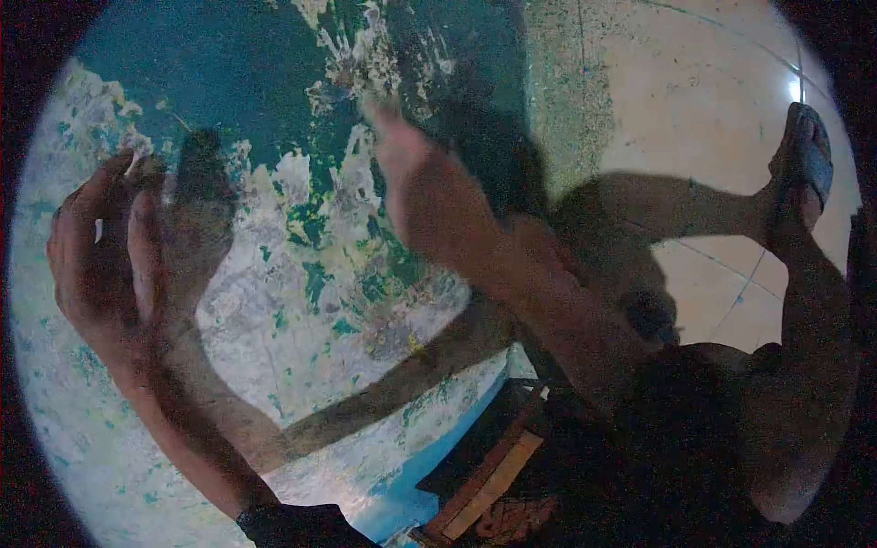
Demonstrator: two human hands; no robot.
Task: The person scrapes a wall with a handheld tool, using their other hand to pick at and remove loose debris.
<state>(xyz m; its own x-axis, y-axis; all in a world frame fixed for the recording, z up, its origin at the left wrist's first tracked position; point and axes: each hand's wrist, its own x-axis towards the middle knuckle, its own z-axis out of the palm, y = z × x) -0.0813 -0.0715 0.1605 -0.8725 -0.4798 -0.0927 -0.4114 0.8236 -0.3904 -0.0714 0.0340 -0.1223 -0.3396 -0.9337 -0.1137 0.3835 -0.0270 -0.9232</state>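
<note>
A surface with flaking dark green paint and pale bared patches fills the left and middle of the head view. My left hand is at the far left, against the pale part, fingers curled and tips brought together; a small whitish bit shows there, too small to name. Blurred by motion, my right hand lies against the upper middle of the surface, its closed fingers pointing at a ragged edge of the paint. What it holds, if anything, is hidden.
Pale floor tiles lie at the right, with a bare leg and a sandalled foot on them. Shadows of arms cross the painted surface. Dark clothing with an orange-brown strip is at the bottom. A bright light spot shows at the upper right.
</note>
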